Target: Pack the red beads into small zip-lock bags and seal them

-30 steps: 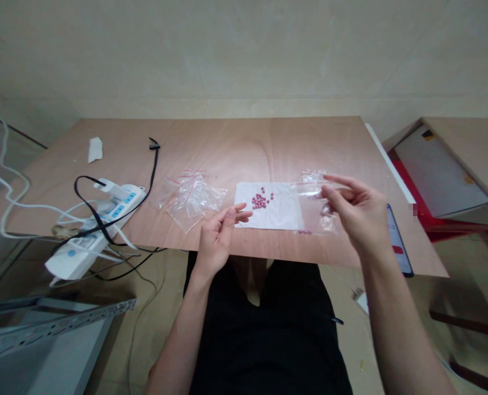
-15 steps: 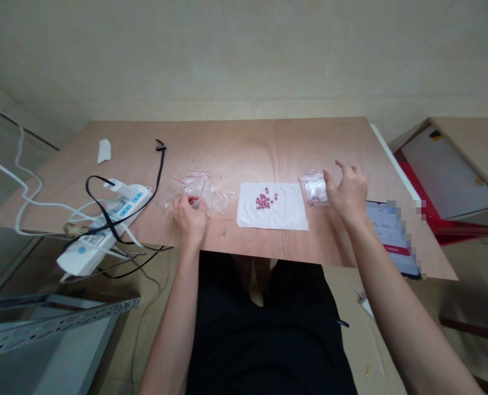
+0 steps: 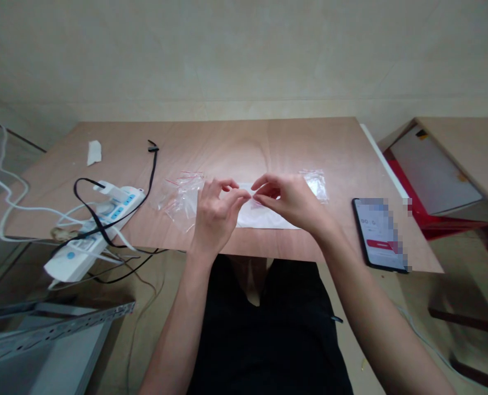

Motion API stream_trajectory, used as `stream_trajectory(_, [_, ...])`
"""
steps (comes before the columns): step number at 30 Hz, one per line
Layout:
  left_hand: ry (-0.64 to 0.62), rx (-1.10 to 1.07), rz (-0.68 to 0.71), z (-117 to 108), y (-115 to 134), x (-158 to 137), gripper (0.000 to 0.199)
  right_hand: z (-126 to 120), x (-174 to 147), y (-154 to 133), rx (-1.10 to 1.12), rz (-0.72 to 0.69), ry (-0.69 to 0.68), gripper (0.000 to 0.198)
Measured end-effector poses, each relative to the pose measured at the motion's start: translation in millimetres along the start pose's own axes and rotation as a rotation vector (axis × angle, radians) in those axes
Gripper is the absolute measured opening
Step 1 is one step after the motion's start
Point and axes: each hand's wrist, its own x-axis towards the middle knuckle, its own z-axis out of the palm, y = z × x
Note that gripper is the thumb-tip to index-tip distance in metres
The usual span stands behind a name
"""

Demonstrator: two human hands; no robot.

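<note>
My left hand (image 3: 221,211) and my right hand (image 3: 287,200) meet above a white sheet (image 3: 264,220), thumbs and fingers pinched together. Between the fingertips shows a faint, see-through edge of what looks like a small clear plastic zip bag (image 3: 257,203); most of it is hidden. The small pink beads on the sheet are covered by my hands. Left of my left hand lies a loose pile of clear zip bags (image 3: 182,195) with red seal lines. Beyond my right wrist lies a filled clear bag (image 3: 317,184), partly covered.
A white power strip (image 3: 100,230) with plugs and tangled cables lies at the table's left edge. A black strap (image 3: 155,164) curves beside it. A phone (image 3: 378,236) rests near the right edge. A scrap of white paper (image 3: 94,152) is at the back left.
My left hand has moved right from the bag pile to above the sheet. My right hand has come left from beside the filled bag, and both now pinch together over the beads.
</note>
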Motion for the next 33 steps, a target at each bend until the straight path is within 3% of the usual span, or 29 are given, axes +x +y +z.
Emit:
stream_trajectory(5, [-0.134,-0.329,-0.028,-2.0,3.8,-3.7,0.005,-4.9,-9.6,11.9,0.052,0.053,-0.072,0.011])
stream_trajectory(7, [-0.202,-0.455,-0.084,-1.9,8.6,-7.2,0.031,-3.9,-13.6,13.9,0.008,0.056,-0.073,0.013])
stream_trajectory(9, [-0.286,-0.508,-0.135,1.8,15.2,-10.9,0.074,-2.0,-17.2,13.0,-0.010,0.050,-0.083,0.017])
stream_trajectory(10, [-0.321,-0.509,-0.156,5.2,18.5,-12.6,0.088,-1.3,-19.1,11.8,-0.011,0.043,-0.093,0.019])
stream_trajectory(11, [-0.343,-0.502,-0.174,9.3,21.4,-14.0,0.090,-0.9,-21.1,10.6,-0.010,0.033,-0.105,0.020])
stream_trajectory(14, [-0.333,-0.503,-0.229,22.3,25.8,-17.5,0.049,-3.4,-25.7,12.7,0.013,-0.025,-0.116,0.017])
stream_trajectory(17, [-0.250,-0.494,-0.322,29.0,22.8,-21.6,0.025,-8.2,-22.7,31.5,-0.016,-0.045,0.091,0.014])
stream_trajectory(19, [-0.191,-0.457,-0.378,29.4,18.3,-25.1,0.028,-7.6,-16.2,51.4,-0.140,0.019,0.251,0.012])
stream_trajectory(20, [-0.175,-0.440,-0.390,29.0,16.0,-26.8,0.031,-5.0,-12.5,61.4,-0.204,0.058,0.263,0.011])
stream_trajectory(23, [-0.149,-0.418,-0.375,26.8,11.5,-30.6,0.041,10.5,-4.3,82.8,-0.314,0.103,0.156,0.009])
stream_trajectory(26, [-0.157,-0.411,-0.327,24.5,12.0,-32.5,0.049,29.1,-2.8,88.2,-0.364,0.108,0.134,0.006])
stream_trajectory(33, [-0.176,-0.419,-0.316,26.4,11.8,-35.7,0.038,38.3,-6.0,83.7,-0.374,0.095,0.160,0.007])
